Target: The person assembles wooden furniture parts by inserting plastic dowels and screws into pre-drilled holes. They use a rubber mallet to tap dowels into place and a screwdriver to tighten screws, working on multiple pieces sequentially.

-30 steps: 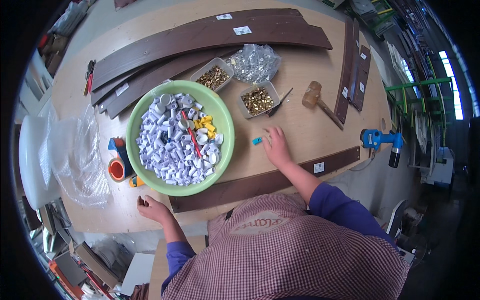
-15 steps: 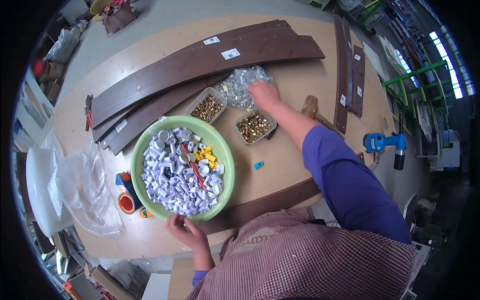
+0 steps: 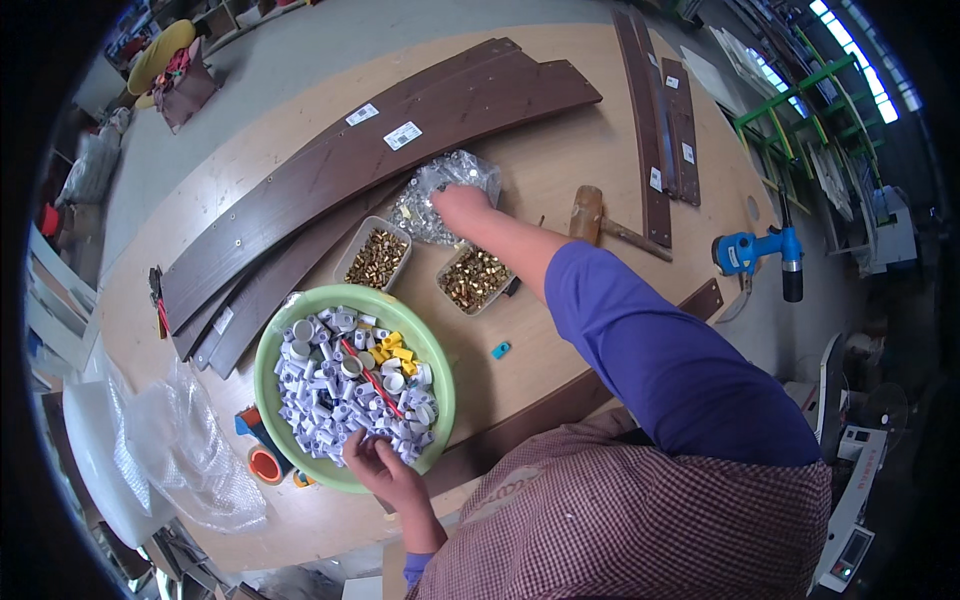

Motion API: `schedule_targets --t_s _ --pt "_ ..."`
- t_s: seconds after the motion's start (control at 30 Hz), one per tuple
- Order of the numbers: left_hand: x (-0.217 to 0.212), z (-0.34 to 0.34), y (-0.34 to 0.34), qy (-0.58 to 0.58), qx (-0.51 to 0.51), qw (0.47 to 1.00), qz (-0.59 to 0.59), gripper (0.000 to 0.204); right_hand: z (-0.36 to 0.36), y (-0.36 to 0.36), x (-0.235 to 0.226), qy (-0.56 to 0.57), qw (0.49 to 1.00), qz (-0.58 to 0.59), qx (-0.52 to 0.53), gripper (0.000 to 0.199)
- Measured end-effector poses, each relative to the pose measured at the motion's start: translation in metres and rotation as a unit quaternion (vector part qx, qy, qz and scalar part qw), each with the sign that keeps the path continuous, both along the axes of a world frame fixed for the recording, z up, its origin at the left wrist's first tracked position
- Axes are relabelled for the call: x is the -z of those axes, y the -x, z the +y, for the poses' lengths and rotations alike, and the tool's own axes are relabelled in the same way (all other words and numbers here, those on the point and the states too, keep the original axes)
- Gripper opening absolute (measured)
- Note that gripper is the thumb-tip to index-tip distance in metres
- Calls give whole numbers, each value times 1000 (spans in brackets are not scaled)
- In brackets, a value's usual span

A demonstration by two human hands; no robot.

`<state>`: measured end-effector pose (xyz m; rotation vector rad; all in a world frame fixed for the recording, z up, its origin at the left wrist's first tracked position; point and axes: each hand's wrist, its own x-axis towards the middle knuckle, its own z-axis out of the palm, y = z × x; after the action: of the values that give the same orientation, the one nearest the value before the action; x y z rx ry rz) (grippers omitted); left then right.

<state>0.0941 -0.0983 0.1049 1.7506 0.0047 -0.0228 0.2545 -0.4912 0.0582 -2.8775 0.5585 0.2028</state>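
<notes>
White labels (image 3: 403, 136) are stuck on upper-middle boards (image 3: 300, 187); a bag (image 3: 480, 172) is touched by the right hand (image 3: 464, 209), grip hidden; the left grip (image 3: 388, 472) is spread apart.

A wooden mallet (image 3: 587, 212) lay toward the right of the pale worktable (image 3: 555, 150), with a blue power tool (image 3: 738, 254) at that table's right edge. Bubble wrap (image 3: 205, 460) lay crumpled on the left, near a blue-and-orange tape dispenser (image 3: 268, 440). A red-handled tool (image 3: 162, 318) rested at the far left edge; beyond the table stood a green metal rack (image 3: 795, 92) and a brown bag (image 3: 187, 100).
</notes>
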Motion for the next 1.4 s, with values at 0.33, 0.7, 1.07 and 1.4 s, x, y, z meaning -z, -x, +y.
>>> schedule_targets --t_s 0.33,0.7,1.07,1.4 --pt "-29 -61 -4 219 167 918 284 21 31 93 -58 -384 875 -279 96 22" --pt "10 -81 27 343 85 684 638 18 60 212 -3 -180 972 -78 128 41" --pt "13 -79 70 268 157 778 546 13 40 227 57 -239 910 -68 332 30" --pt "33 -114 112 121 254 808 518 22 -33 462 29 -203 831 -224 468 33"
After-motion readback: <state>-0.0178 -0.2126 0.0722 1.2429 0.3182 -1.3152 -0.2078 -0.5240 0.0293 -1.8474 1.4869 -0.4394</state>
